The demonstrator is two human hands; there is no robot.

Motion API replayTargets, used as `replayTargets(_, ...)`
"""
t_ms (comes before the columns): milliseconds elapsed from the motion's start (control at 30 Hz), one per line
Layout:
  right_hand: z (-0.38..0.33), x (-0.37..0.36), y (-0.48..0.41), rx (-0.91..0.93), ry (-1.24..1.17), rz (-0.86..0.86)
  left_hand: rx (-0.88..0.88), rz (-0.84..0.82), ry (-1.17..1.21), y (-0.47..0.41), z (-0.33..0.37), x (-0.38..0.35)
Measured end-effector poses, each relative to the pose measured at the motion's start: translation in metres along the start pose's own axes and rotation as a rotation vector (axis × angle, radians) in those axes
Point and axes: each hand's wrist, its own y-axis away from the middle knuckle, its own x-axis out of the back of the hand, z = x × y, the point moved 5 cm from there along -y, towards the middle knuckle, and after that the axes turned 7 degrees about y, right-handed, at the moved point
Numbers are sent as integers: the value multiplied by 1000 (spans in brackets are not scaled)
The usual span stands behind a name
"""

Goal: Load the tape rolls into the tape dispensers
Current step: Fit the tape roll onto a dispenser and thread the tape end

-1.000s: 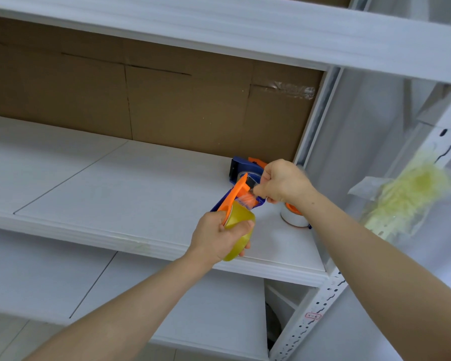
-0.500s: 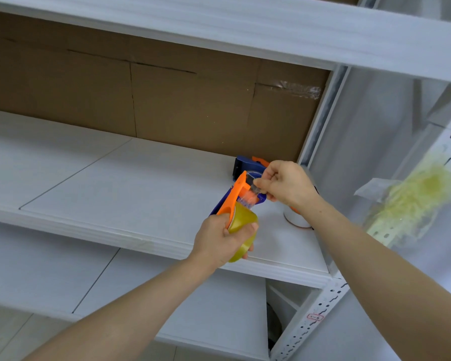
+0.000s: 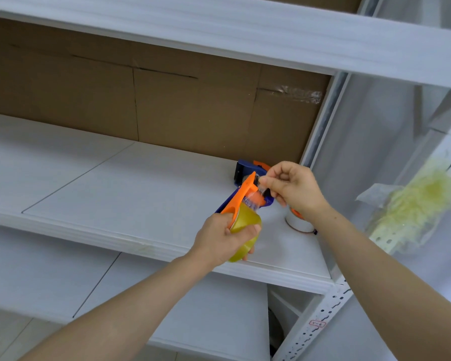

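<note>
My left hand (image 3: 224, 238) grips the yellow tape roll (image 3: 245, 225) on the orange dispenser (image 3: 242, 196); my right hand (image 3: 294, 191) pinches the clear tape end (image 3: 261, 191) (above the white shelf (image 3: 141, 191)).

one head-worn camera looks forward and down at a shelf (image 3: 115, 183), close to the left hand (image 3: 219, 239) and right hand (image 3: 294, 190).

Left hand (image 3: 225, 239): fingers and thumb curl round the tape roll (image 3: 245, 217), back of the hand faces the camera, forearm extends in from the lower left.

Right hand (image 3: 296, 190): positioned just above and to the right of the left hand. Thumb and forefinger pinch the tape end (image 3: 255, 198); remaining fingers curl toward the palm. Forearm extends in from the lower right.
</note>
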Motion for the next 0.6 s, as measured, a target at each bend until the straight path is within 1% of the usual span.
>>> replayTargets(100, 2, 5, -2, -151, 26, -58, -9, 8, -58, 1, -5, 0)
replayTargets(200, 0, 10, -4, -247, 170, -107, -20, 9, -131, 2, -5, -1)
replayTargets(300, -4, 12, -7, -207, 252, -109, -33, -6, -176, 2, -3, -3)
replayTargets(433, -8, 10, -3, -89, 170, -80, -20, 8, -100, -2, 0, -1)
replayTargets(500, -5, 10, -1, -102, 123, -72, -18, 8, -95, -2, 1, 1)
replayTargets(600, -3, 11, 1, -129, 115, -84, -10, 10, -68, 0, 2, 0)
